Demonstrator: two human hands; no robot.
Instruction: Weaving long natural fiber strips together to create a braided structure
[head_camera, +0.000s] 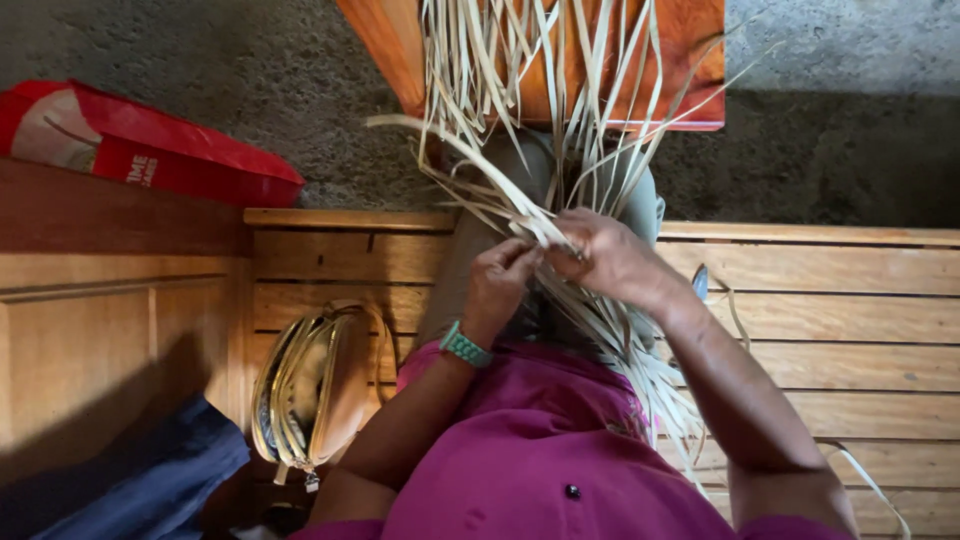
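There, at the centre of the frame, we pinched the pale palm strips (560, 180) between the closed fingers of our right hand (610, 258), while our left hand (497, 285), with a teal wristband (464, 346), curled its fingers shut around the same strands just beside it. The strips fanned toward the upper centre over an orange board (690, 50); a tan handbag (315, 385) lay lower left on the wooden bench (850, 320), and a red bag (150, 150) sat upper left.

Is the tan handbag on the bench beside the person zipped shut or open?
Open: the tan handbag lies on the wooden bench with its top edges gaping apart.
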